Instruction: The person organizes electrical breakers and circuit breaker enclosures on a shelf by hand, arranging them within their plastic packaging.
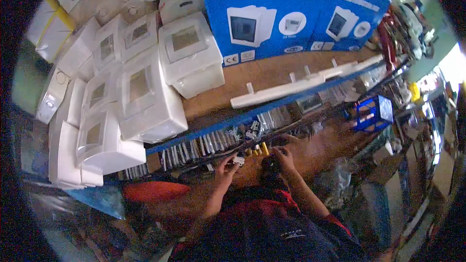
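Observation:
My left hand (pixel 226 167) holds a small white part (pixel 239 160) between thumb and fingers, low in the middle of the view. To its right, my right hand (pixel 284 158) has its fingers bent together beside a dark object (pixel 270 164); what is between the fingertips is too small to make out. Several small yellow pieces (pixel 265 149) lie between the two hands. Just above them, small white and grey parts (pixel 253 128) sit at the shelf's lower edge.
White plastic boxes (pixel 141 94) are stacked at the left. A blue carton (pixel 272 14) stands at the back, with a long white strip (pixel 291 86) before it. Thin packets (pixel 199 146) line the lower shelf. A blue basket (pixel 373 114) is at right, a red object (pixel 155 190) at lower left.

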Action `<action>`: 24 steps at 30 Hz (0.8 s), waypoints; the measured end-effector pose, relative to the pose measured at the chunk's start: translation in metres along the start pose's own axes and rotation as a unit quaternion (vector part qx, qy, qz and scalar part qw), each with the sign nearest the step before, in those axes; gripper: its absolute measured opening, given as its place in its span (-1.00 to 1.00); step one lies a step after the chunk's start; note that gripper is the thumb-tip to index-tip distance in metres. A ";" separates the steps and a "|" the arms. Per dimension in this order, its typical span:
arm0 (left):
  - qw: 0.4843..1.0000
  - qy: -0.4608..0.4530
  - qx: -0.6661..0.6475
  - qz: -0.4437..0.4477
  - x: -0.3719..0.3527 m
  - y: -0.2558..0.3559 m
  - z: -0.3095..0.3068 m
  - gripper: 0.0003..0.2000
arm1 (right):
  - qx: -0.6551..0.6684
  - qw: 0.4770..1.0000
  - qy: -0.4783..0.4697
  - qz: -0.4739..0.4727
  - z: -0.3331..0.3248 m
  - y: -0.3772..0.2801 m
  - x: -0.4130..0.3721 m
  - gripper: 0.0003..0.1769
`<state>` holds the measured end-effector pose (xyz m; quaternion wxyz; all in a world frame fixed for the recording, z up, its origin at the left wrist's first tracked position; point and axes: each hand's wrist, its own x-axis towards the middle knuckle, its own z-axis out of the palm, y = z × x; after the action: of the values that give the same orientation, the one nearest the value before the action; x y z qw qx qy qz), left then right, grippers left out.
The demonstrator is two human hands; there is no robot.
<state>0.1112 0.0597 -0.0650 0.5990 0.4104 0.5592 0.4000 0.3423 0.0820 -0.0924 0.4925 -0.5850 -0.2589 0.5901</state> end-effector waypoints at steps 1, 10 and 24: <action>0.996 -0.007 0.049 0.069 0.001 -0.013 -0.003 -0.63 | 0.112 0.994 0.002 0.012 -0.005 0.013 -0.010 -0.70; 0.951 -0.065 0.245 0.176 -0.026 -0.042 -0.050 -0.63 | -0.103 0.956 -0.059 -0.269 0.125 0.014 -0.122 -0.61; 0.948 -0.177 0.077 0.254 -0.088 0.017 -0.080 -0.67 | 0.027 0.989 -0.005 -0.142 0.152 0.012 -0.151 -0.74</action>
<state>0.0259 -0.0139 -0.0219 0.5339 0.6476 0.3505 0.4155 0.1694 -0.0146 -0.0098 0.5858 -0.5255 -0.3258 0.5240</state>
